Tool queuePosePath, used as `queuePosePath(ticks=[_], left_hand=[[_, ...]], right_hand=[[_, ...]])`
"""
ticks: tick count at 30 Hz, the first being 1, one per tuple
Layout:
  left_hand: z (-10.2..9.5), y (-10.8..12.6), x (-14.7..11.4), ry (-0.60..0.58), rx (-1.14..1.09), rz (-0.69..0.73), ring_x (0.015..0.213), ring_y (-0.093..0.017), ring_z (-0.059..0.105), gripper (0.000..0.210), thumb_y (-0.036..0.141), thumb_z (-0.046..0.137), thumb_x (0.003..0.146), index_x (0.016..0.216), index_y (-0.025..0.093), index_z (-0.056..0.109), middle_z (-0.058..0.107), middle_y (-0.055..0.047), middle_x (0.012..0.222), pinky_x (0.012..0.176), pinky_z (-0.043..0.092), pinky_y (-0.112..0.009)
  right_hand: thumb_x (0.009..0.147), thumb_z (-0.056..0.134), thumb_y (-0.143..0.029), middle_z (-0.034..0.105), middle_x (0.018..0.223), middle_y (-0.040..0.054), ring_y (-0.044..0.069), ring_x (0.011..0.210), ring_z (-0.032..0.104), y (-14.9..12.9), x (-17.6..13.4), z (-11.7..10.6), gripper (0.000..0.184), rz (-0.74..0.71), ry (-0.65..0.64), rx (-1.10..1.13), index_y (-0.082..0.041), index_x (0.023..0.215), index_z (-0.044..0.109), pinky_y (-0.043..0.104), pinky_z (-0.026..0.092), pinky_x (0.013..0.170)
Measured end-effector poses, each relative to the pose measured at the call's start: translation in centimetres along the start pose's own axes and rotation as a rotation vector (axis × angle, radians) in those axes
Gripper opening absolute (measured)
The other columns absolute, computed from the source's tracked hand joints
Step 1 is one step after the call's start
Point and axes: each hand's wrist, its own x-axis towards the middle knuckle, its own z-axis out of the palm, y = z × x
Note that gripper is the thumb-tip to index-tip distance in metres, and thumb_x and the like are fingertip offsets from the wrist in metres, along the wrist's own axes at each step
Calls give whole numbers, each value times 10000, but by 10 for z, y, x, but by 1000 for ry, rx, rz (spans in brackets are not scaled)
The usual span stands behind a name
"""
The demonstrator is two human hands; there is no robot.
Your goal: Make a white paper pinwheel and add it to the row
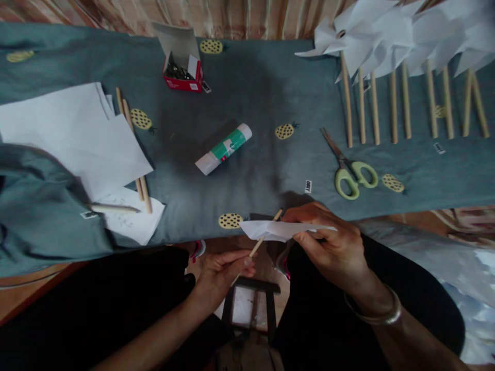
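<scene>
Between finger and thumb, my left hand point(228, 269) grips a thin wooden stick point(257, 247) that slants up to the right. My right hand point(334, 245), with a bangle at the wrist, pinches a folded piece of white paper point(270, 229). The stick's upper end shows beyond the paper, so the two cross; whether they are joined I cannot tell. Both are held over the table's near edge, above my lap. Past my right hand lie scissors point(350, 178) with light green handles. Farther off, a glue stick point(224, 148) with a green label lies on its side.
On the green pineapple-print cloth point(247, 196), several white paper pinwheels point(371, 36) on wooden sticks lie at the back right. A red box point(183, 77) of small metal pieces stands open at the back. White sheets point(73, 129) and loose sticks point(135, 149) lie left.
</scene>
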Motion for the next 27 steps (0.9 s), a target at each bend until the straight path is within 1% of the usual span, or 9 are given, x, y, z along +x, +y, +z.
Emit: queuePosePath(ticks=[6,14,21,27], left_hand=[[-1,1,0,-2,17,-17,589,-153,656,340,451,850,555,761,188,787,719,-26,627,662,570,-291],[0,0,0,8,29,-1,599,-165,658,317,441,841,569,745,184,783,711,-25,614,668,566,-307],[2,4,-1,14,-9,-34,564,-136,638,357,480,868,495,699,200,784,697,-7,577,635,559,-264],[1,0,-1,5,-3,-31,571,-133,644,371,497,857,518,723,196,785,701,-9,585,640,559,-256]], right_hand=[[876,558,-117,734,893,28,167,849,681,-1,2,1,155,8,-22,16,-217,938,658,326,526,788],[874,551,-129,738,903,23,183,848,686,-1,2,0,180,24,-29,15,-239,949,673,338,533,783],[865,578,-120,731,885,21,178,830,679,-2,3,0,164,25,-41,4,-235,941,666,328,528,781],[869,580,-123,729,906,17,172,859,676,-3,2,0,151,45,-47,-5,-228,945,656,325,518,808]])
